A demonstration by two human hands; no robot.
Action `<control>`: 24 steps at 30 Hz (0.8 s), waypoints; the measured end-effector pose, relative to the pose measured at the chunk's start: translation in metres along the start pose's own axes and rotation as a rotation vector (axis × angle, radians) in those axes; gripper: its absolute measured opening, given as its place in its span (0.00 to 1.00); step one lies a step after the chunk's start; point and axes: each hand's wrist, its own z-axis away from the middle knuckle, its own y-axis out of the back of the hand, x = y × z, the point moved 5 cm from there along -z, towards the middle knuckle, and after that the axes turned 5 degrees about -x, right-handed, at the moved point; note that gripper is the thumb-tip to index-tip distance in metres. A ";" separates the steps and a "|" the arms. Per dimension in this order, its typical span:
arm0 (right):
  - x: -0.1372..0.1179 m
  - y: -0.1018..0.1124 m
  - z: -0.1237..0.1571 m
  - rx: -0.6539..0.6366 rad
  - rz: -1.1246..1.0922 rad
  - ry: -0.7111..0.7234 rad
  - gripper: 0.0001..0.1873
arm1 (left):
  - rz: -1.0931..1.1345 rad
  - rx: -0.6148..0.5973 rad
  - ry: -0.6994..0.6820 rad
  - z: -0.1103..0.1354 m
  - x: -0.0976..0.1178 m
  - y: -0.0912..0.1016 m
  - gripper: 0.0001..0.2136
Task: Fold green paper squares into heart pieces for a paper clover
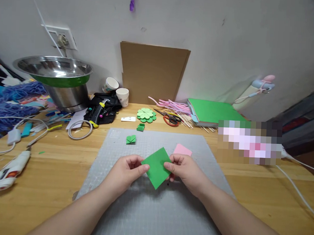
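A green square of paper is held just above the grey cutting mat, turned like a diamond. My left hand pinches its left corner between thumb and fingers. My right hand pinches its right corner the same way. A pink paper square lies on the mat just behind my right hand. Two small folded green pieces sit at the mat's far edge, and a finished green paper clover lies beyond them.
Red-handled scissors, pink strips and wooden sticks and a stack of green paper lie at the back right. A steel bowl, paper cups, a black pouch and cables crowd the back left. A glue gun rests at left.
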 end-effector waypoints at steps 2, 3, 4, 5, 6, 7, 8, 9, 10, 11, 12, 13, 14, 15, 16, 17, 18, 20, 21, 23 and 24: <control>0.000 0.000 0.000 -0.004 -0.028 -0.006 0.21 | 0.024 -0.047 -0.026 0.001 0.003 -0.003 0.16; 0.001 -0.001 0.001 -0.009 -0.042 -0.008 0.21 | 0.031 -0.070 -0.035 0.001 0.005 -0.005 0.16; 0.001 -0.001 0.001 -0.016 -0.057 -0.011 0.21 | 0.037 -0.088 -0.042 0.001 0.006 -0.006 0.16; 0.002 -0.002 0.001 -0.026 -0.072 -0.017 0.21 | 0.043 -0.101 -0.045 0.002 0.008 -0.007 0.16; 0.003 -0.004 0.002 -0.040 -0.087 -0.025 0.21 | 0.049 -0.109 -0.047 0.002 0.008 -0.007 0.16; 0.004 -0.005 0.002 -0.056 -0.101 -0.037 0.22 | 0.056 -0.115 -0.048 0.003 0.009 -0.007 0.17; 0.005 -0.007 0.003 -0.071 -0.114 -0.050 0.22 | 0.064 -0.120 -0.050 0.003 0.009 -0.007 0.17; 0.007 -0.009 0.003 -0.083 -0.125 -0.062 0.22 | 0.071 -0.128 -0.053 0.003 0.008 -0.008 0.18; 0.008 -0.011 0.004 -0.090 -0.134 -0.072 0.22 | 0.079 -0.139 -0.056 0.003 0.007 -0.008 0.19; 0.009 -0.013 0.004 -0.089 -0.139 -0.078 0.22 | 0.085 -0.148 -0.059 0.003 0.005 -0.009 0.20; 0.010 -0.014 0.005 -0.083 -0.143 -0.081 0.22 | 0.089 -0.154 -0.062 0.003 0.003 -0.009 0.20; 0.011 -0.016 0.005 -0.072 -0.143 -0.080 0.21 | 0.089 -0.156 -0.066 0.003 0.001 -0.010 0.20; 0.011 -0.017 0.005 -0.060 -0.142 -0.077 0.21 | 0.090 -0.152 -0.071 0.003 0.000 -0.010 0.20; 0.012 -0.018 0.005 -0.049 -0.139 -0.074 0.20 | 0.091 -0.140 -0.081 0.003 -0.001 -0.010 0.22; 0.013 -0.019 0.005 -0.043 -0.136 -0.075 0.20 | 0.093 -0.124 -0.097 0.004 -0.001 -0.011 0.24; 0.013 -0.020 0.006 -0.043 -0.133 -0.078 0.20 | 0.092 -0.107 -0.118 0.005 0.000 -0.011 0.27; 0.013 -0.022 0.006 -0.052 -0.133 -0.087 0.20 | 0.086 -0.086 -0.142 0.006 0.001 -0.011 0.28; 0.014 -0.025 0.008 -0.105 -0.151 -0.131 0.20 | 0.056 -0.045 -0.180 0.009 0.006 -0.010 0.21; 0.015 -0.027 0.010 -0.144 -0.166 -0.164 0.20 | 0.039 -0.030 -0.187 0.010 0.008 -0.010 0.15; 0.017 -0.030 0.012 -0.220 -0.199 -0.240 0.20 | 0.015 -0.005 -0.182 0.011 0.010 -0.009 0.11; 0.019 -0.030 0.014 -0.251 -0.211 -0.278 0.20 | 0.007 0.009 -0.180 0.011 0.011 -0.008 0.11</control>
